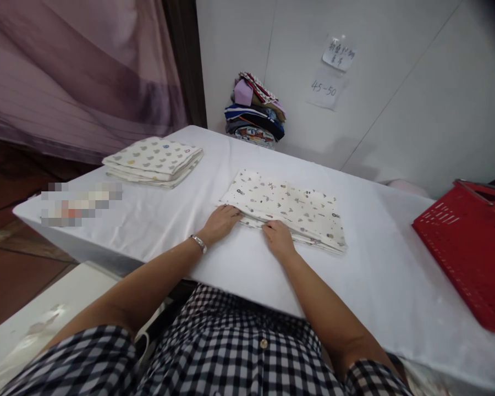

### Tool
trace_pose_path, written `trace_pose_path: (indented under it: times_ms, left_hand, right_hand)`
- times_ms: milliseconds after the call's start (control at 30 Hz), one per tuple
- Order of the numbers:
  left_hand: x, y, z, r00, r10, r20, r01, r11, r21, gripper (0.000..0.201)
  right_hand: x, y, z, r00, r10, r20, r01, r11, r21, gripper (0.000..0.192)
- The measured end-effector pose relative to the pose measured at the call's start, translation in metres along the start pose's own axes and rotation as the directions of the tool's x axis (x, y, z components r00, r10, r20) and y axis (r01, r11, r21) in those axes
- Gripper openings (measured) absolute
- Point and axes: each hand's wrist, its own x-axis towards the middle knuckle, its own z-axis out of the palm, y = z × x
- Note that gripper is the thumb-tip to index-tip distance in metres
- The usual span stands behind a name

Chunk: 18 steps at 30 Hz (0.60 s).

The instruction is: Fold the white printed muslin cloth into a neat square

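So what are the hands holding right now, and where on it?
Both hands rest on the near edge of the folded patterned cloth: left hand at its near-left corner, right hand mid-edge. Whether the fingers actually pinch the fabric cannot be told.
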Motion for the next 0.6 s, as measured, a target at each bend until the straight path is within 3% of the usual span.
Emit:
trace_pose_path:
  times_ms: [367, 600]
  left_hand:
    - [-0.006, -0.009, -0.003, 0.99, -0.141, 0.008, 0.141, 0.99, 0.027, 0.038]
    - [-0.013, -0.012, -0.008, 0.98, -0.16, 0.115, 0.157, 0.987, 0.034, 0.047]
  right_hand:
    - [-0.001, -0.002, -0.003, 1.0, 0.007, 0.026, -0.007, 1.0, -0.004, 0.035]
    - [-0.003, -0.004, -0.002, 1.0, 0.008, 0.021, -0.007, 1.0, -0.008, 0.036]
